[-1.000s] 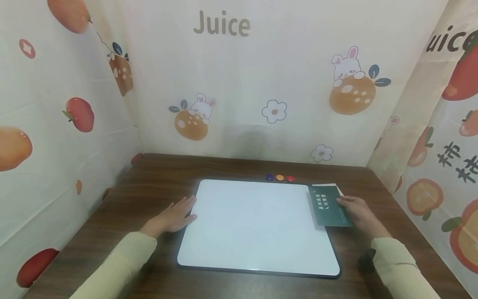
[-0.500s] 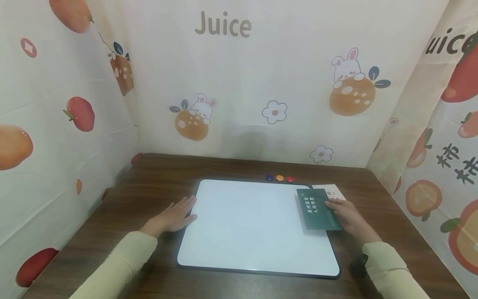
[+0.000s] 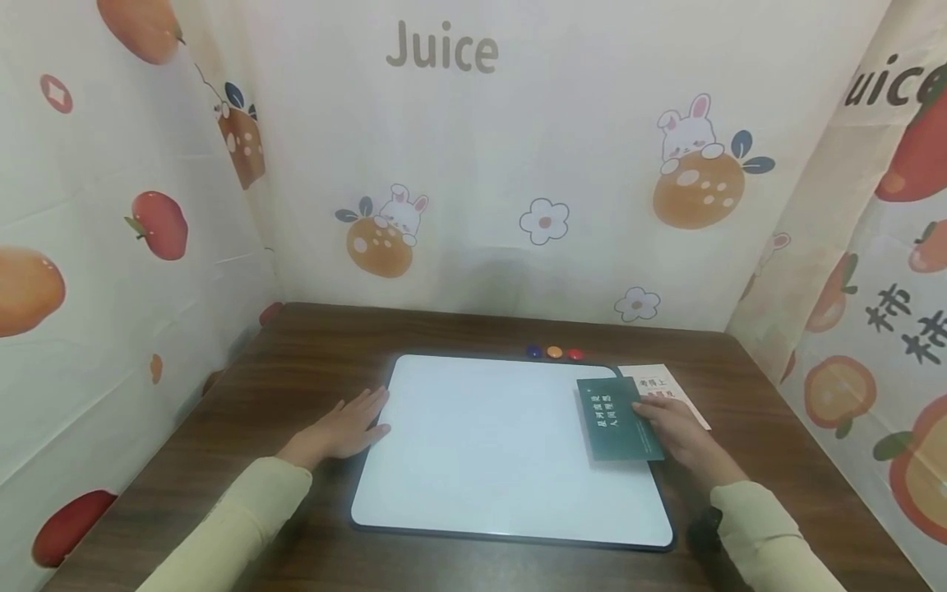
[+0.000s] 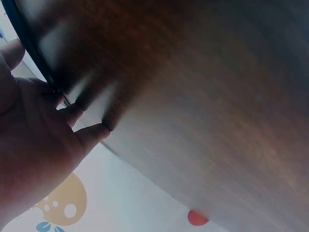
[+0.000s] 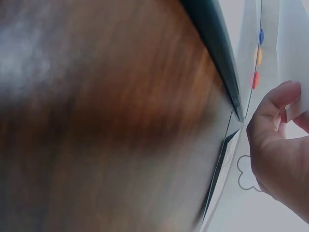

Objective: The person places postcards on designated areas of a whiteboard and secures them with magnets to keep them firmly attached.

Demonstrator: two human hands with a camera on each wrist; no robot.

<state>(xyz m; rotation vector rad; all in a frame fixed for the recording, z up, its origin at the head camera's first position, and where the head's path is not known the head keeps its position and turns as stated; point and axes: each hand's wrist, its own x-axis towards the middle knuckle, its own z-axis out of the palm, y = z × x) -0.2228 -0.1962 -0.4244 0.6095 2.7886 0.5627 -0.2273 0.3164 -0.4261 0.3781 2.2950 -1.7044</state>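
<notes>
A whiteboard (image 3: 503, 452) with a dark frame lies flat on the wooden table. My left hand (image 3: 344, 427) rests at its left edge, fingers straight, fingertips right at the frame. My right hand (image 3: 681, 432) pinches a dark green card (image 3: 617, 419) with white Chinese lettering by its right side. In the head view the card overlaps the board's right edge. The right wrist view shows the thumb and fingers of the right hand (image 5: 280, 140) closed on the card's pale side (image 5: 292, 48). Beside the board's upper right corner lies a white printed card (image 3: 658, 380), partly hidden by the hand.
Three round magnets, blue (image 3: 534, 352), orange (image 3: 554, 352) and red (image 3: 575, 353), lie in a row behind the board's far edge. Printed fabric (image 3: 473, 164) with fruit and rabbits hangs around the table (image 3: 325, 345) on three sides.
The right hand has carried the green card leftward and slightly nearer, farther over the board. More of the white card now shows. The left hand has stayed in place.
</notes>
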